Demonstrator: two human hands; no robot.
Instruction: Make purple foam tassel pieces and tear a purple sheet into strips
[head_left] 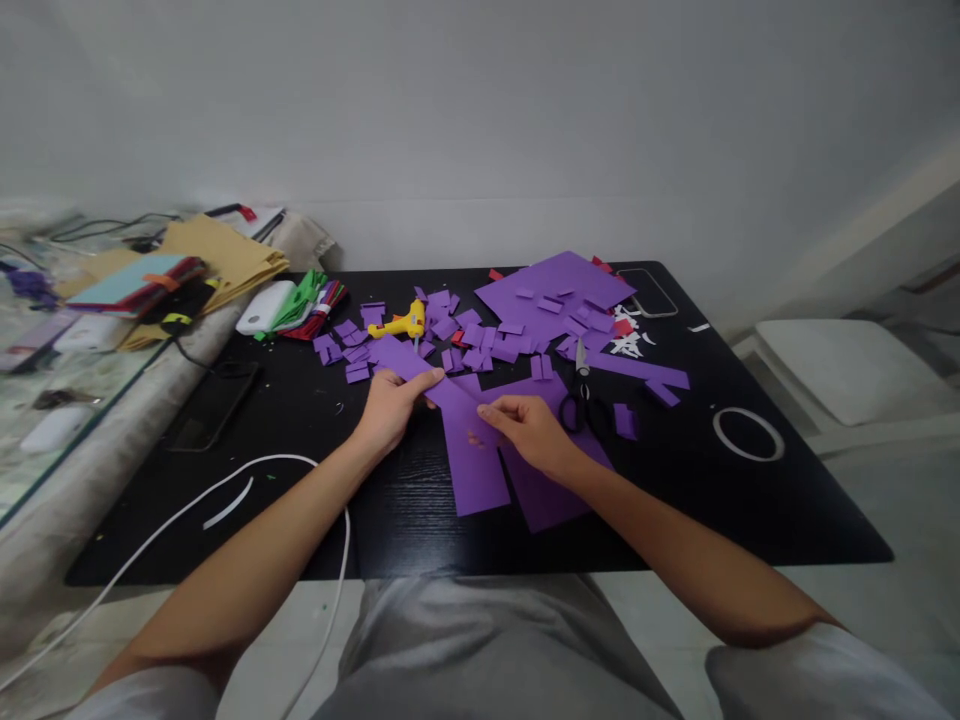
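Note:
Between my two hands stretches a strip of purple paper (459,397), slanting down from left to right. My left hand (395,402) pinches its left part, thumb on top. At the right end my right hand (525,425) grips the strip between thumb and fingers. Under the strip lie a purple paper piece (480,485) and a larger purple sheet (544,500), partly hidden by my right hand and forearm. Black-handled scissors (583,395) rest just right of my right hand. Beyond my hands lie many small folded purple pieces (480,345) and a yellow glue gun (405,322).
More purple sheets (559,280) lie at the back of the black table (405,540). A white ring (748,434) sits at right, a phone (214,405) at left. A white cable (225,482) crosses the front left. Green and red bundles (307,305) lie back left.

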